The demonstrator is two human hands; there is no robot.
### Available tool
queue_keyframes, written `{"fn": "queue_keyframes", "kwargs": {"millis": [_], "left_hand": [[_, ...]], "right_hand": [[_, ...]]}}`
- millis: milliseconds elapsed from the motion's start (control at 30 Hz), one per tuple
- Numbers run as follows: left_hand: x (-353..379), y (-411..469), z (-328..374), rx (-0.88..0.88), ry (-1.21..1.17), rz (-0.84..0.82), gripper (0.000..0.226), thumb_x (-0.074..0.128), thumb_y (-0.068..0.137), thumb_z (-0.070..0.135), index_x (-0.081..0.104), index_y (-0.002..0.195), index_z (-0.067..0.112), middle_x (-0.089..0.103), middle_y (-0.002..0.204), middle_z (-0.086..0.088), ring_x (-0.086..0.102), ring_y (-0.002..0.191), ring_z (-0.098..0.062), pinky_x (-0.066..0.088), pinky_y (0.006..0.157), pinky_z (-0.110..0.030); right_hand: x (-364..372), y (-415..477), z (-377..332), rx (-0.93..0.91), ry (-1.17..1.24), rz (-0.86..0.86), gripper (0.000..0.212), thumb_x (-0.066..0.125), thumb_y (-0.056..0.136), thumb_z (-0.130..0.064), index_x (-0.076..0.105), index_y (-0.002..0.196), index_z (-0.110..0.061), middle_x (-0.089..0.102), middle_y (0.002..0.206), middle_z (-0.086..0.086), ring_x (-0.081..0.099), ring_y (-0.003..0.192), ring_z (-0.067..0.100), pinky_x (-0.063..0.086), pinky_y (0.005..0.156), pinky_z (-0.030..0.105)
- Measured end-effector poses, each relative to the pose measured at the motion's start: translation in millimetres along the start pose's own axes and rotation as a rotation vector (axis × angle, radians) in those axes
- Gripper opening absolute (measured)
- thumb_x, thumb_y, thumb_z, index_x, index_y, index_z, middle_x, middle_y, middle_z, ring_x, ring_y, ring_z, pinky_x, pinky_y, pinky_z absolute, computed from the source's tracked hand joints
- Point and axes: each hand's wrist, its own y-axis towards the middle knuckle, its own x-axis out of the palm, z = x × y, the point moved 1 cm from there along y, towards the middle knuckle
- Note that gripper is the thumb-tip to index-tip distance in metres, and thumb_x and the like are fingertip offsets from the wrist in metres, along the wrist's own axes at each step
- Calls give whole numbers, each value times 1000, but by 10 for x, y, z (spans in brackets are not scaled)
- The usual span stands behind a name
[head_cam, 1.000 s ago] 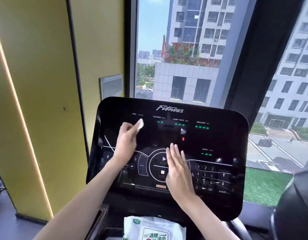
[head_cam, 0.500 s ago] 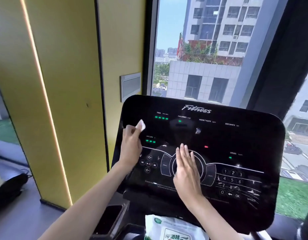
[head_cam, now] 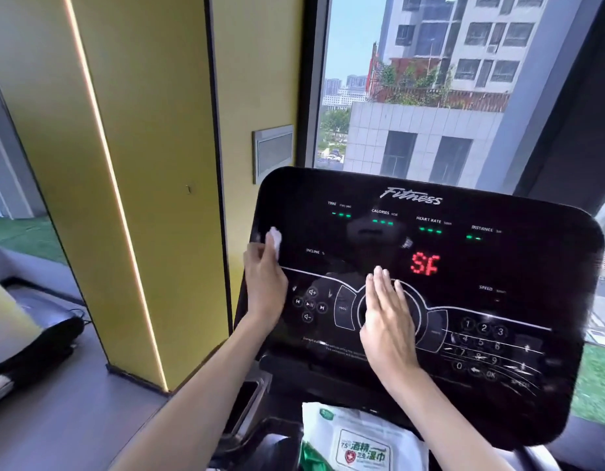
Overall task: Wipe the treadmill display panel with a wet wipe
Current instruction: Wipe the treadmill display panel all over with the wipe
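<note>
Presently: left hand (head_cam: 264,283) at the left edge of the black treadmill display panel (head_cam: 518,266), fingers pinched round a small white wet wipe (head_cam: 275,240) pressed to the glass. Right hand (head_cam: 387,321) — flat, fingers together, holding nothing — on the central dial. Wipe packet (head_cam: 359,443) below the panel.

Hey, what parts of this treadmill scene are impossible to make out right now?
Head view only:
- Round centre control: covered by the right hand.
- Most of the wipe: hidden behind the left hand.
- Wipe pack: cut off by the bottom edge.
- Small print under the buttons on the panel: too blurred.
</note>
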Motion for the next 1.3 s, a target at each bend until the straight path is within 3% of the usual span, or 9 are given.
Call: {"fn": "queue_keyframes", "kwargs": {"millis": [133,267,433,567,733,867,1033,1167,1300], "left_hand": [[20,-120,2,555,132,-197,74,53,69,-24,44,136,8,49,94,-9,42,84,-22,50,64,-33],[-15,-52,-52,6,29,50,62,50,82,-16,41,138,9,51,93,-12,47,80,-25,47,67,-35],[76,-211,200,476,191,-207,78,56,61,-21,44,131,12,46,104,-16,51,86,-30,46,42,-32],[94,-106,238,-12,144,37,67,49,68,-21,45,128,10,45,100,-15,44,86,-24,46,56,-32],[279,-260,355,564,72,-298,68,48,71,-16,41,132,12,40,99,-6,45,86,-24,52,55,-39],[267,-216,317,45,-67,-71,64,49,82,-14,42,138,16,39,96,-2,44,81,-19,48,66,-30],[427,-399,525,528,-23,-263,61,44,78,-9,45,133,16,46,94,-8,47,82,-23,53,63,-39],[434,-321,542,69,-98,-36,66,50,79,-17,49,135,19,41,96,-3,45,84,-18,48,68,-28],[519,-458,669,584,-13,-273,64,59,74,-13,52,130,17,43,96,-4,45,85,-20,53,54,-35]], "right_hand": [[5,-7,11,-18,15,-9,68,63,60,18,47,126,15,46,134,30,44,127,39,22,107,45],[2,-2,-1,-15,25,-13,67,63,61,18,47,126,15,46,134,31,44,127,39,20,109,45],[-4,-9,26,-27,11,-2,48,35,79,5,48,124,15,47,133,31,45,126,39,27,109,47],[3,-38,61,-64,-2,-1,56,25,77,8,42,130,14,41,138,30,38,131,38,18,110,46],[-37,-150,151,-57,128,20,79,50,65,25,31,140,7,30,148,22,21,141,29,19,115,41],[9,-462,259,-56,155,-4,79,39,66,25,29,141,5,26,150,19,17,142,27,15,115,40],[59,-609,395,47,151,-20,76,36,69,22,27,142,5,21,152,19,15,143,27,15,115,41],[1,-636,433,138,178,-15,83,44,65,24,23,143,5,20,152,20,13,143,26,14,114,40],[-10,-669,499,155,137,-57,80,47,65,19,26,141,7,21,151,22,16,142,30,15,114,41]]}}
